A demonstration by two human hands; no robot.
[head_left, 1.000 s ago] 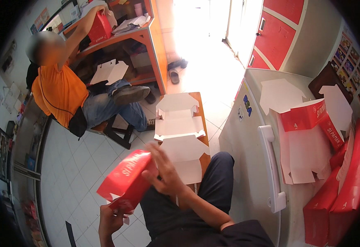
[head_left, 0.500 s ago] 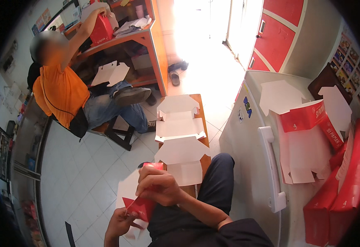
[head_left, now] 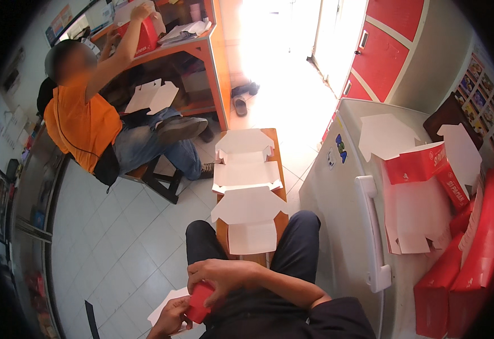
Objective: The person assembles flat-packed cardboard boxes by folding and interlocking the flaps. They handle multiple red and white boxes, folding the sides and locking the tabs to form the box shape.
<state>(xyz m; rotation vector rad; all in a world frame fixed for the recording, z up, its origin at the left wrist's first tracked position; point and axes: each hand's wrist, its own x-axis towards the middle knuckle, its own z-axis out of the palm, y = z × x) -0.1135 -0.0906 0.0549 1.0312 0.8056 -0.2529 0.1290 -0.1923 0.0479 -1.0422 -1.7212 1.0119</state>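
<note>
Over my lap I hold a red-and-white cardboard box (head_left: pixel 201 302), partly folded, with its white flap spreading out beside my left leg. My left hand (head_left: pixel 171 317) pinches its near left side. From above, my right hand (head_left: pixel 223 278) grips the far right edge, thumb and fingers bent around the red panel. Between my knees, flat unfolded box blanks (head_left: pixel 251 206) lie white side up on a narrow wooden bench (head_left: pixel 279 148). My palms and the box's underside are hidden.
At right, a grey fridge (head_left: pixel 337 175) carries partly folded red-and-white cartons (head_left: pixel 413 164) and finished-looking red boxes (head_left: pixel 439 305). A person in an orange shirt (head_left: pixel 83 127) sits at left, hands on a red box (head_left: pixel 147 38) on an orange shelf (head_left: pixel 218 68). Shoes (head_left: pixel 240 106) lie near the bright doorway.
My hands have brought the box down and closer to my body, and my right hand has shifted lower on it. The seated person's second hand now shows by their red box.
</note>
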